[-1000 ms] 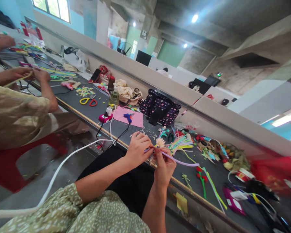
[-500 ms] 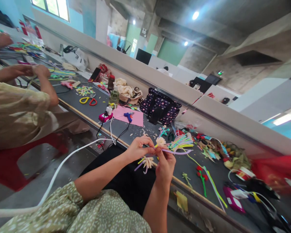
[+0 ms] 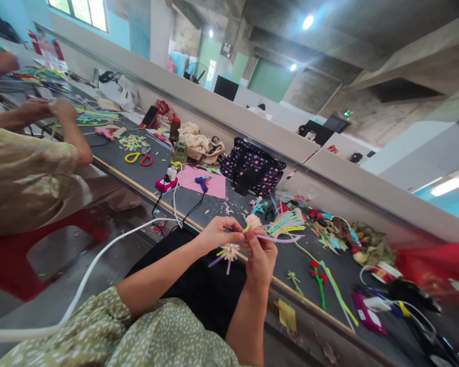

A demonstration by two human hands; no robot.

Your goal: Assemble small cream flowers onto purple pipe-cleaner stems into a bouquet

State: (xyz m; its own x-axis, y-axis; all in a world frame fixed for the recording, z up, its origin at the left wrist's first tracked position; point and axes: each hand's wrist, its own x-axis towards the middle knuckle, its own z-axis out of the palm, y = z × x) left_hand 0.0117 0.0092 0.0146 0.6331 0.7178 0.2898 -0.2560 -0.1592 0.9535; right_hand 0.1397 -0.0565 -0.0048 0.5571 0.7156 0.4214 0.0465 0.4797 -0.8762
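L hand pinches the stem just under the cream pompom flower; R hand is closed on the purple pipe cleaner, whose free end points to 3 o'clock over the counter; a second flower dangles at 7 o'clock of the hands. Imo the wrap wants tight, even turns w/ the L pinch kept firm. Vs 1 s ago: purple tail is shorter and higher; second flower now shows below.

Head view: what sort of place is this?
Probably a shared craft workshop: a long worktable strewn with pipe cleaners, scissors and a glue gun; another person working alongside; left hand and right hand pinching a pipe-cleaner flower.
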